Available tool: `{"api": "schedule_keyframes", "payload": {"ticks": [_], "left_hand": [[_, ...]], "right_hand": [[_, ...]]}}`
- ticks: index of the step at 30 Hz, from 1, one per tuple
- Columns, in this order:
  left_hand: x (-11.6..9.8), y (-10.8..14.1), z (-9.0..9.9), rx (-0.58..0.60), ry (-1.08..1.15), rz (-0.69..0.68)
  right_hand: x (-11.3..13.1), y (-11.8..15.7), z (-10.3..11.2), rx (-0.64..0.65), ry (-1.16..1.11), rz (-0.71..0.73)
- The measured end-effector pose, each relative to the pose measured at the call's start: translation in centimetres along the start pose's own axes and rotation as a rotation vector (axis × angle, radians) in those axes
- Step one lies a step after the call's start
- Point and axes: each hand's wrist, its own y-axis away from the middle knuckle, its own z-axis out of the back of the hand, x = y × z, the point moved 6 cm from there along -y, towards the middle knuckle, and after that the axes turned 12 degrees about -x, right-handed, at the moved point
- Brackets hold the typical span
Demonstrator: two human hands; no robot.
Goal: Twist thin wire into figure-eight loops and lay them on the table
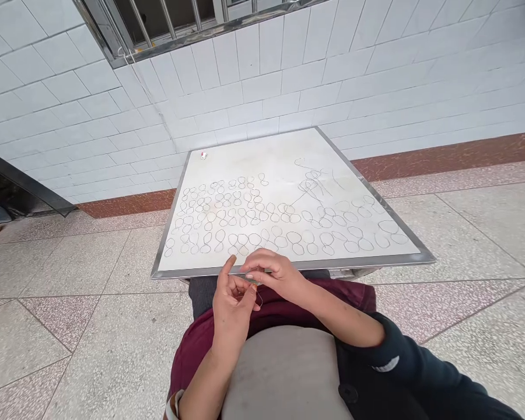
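Fingertips of the right hand [273, 274] pressed together on a thin dark strand [259, 297], wire or thread, too fine to tell, with a short free end curling down below the pinch. Left hand [233, 306] just beside and lower: thumb raised and spread, other fingers curled toward the pinch. Contact with the strand hidden on that side, so no firm reading of that grip.

Handling, by judgement: strand very light and fine, prone to kinking and to slipping from the fingertips. Best hold close to the free end, between thumb and fingertip pads, with light tension.

Both hands at the front metal rim [297, 266] of a white-topped table [284, 154], near the bottom centre of the frame. Small oval loops [245, 216] in rows across the tabletop, larger toward the lower right; tangled strand lengths [310, 186] at upper right. Small red-and-white object [203, 155] near the far left corner.

Working room: narrow, between the front rim and the maroon garment [359, 297] on the lap. Terrazzo floor [83, 262] on both sides of the table; white tiled wall [262, 76] past the far edge.
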Motion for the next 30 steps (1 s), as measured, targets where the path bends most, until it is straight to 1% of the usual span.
{"api": "schedule_keyframes", "payload": {"ticks": [1, 3, 7, 9, 12, 16, 18, 19, 20, 22, 24, 25, 26, 28, 29, 30], "left_hand": [[0.1, 0.0, 0.0, 0.007, -0.007, -0.002], [0.2, 0.1, 0.0, 0.02, -0.022, -0.004], [0.1, 0.0, 0.0, 0.035, -0.075, -0.044], [0.0, 0.0, 0.0, 0.046, -0.12, -0.078], [0.2, 0.0, -0.1, 0.058, -0.167, -0.104], [0.9, -0.2, -0.3, 0.069, -0.147, -0.074], [1.2, -0.5, -0.3, 0.071, -0.096, -0.04], [1.3, -0.7, -0.1, 0.066, -0.058, -0.019], [1.3, -1.1, 0.2, 0.053, -0.011, 0.007], [1.2, -2.1, 1.1, -0.001, 0.099, 0.07], [1.1, -3.3, 2.5, -0.103, 0.222, 0.121], [0.9, -3.9, 3.4, -0.162, 0.279, 0.131], [0.8, -4.5, 4.2, -0.219, 0.328, 0.129], [0.3, -5.3, 5.4, -0.291, 0.385, 0.099], [0.1, -5.6, 5.8, -0.304, 0.4, 0.085], [0.0, -5.7, 6.0, -0.308, 0.412, 0.074]], "right_hand": [[0.2, -0.1, -0.1, 0.001, 0.033, 0.045], [0.3, -0.2, -0.2, 0.007, 0.065, 0.08], [0.0, -0.2, -0.2, 0.025, 0.093, 0.038], [-0.3, -0.1, -0.2, 0.036, 0.087, -0.025], [-1.2, 0.1, -0.3, 0.026, 0.011, -0.186], [-2.6, 0.5, -0.9, 0.021, -0.169, -0.414], [-2.9, 0.5, -1.2, 0.058, -0.21, -0.486], [-2.8, 0.4, -1.3, 0.073, -0.212, -0.496], [-2.8, 0.2, -1.2, 0.078, -0.201, -0.491], [-2.7, -0.1, -1.0, 0.048, -0.15, -0.461], [-3.0, -0.3, -0.9, 0.017, -0.088, -0.455], [-3.2, -0.3, -1.2, 0.031, -0.065, -0.465], [-3.4, -0.3, -1.7, 0.075, -0.054, -0.475], [-3.7, -0.1, -3.3, 0.206, -0.051, -0.479], [-3.7, 0.0, -4.0, 0.252, -0.056, -0.476], [-3.7, -0.1, -4.6, 0.264, -0.063, -0.474]]}}
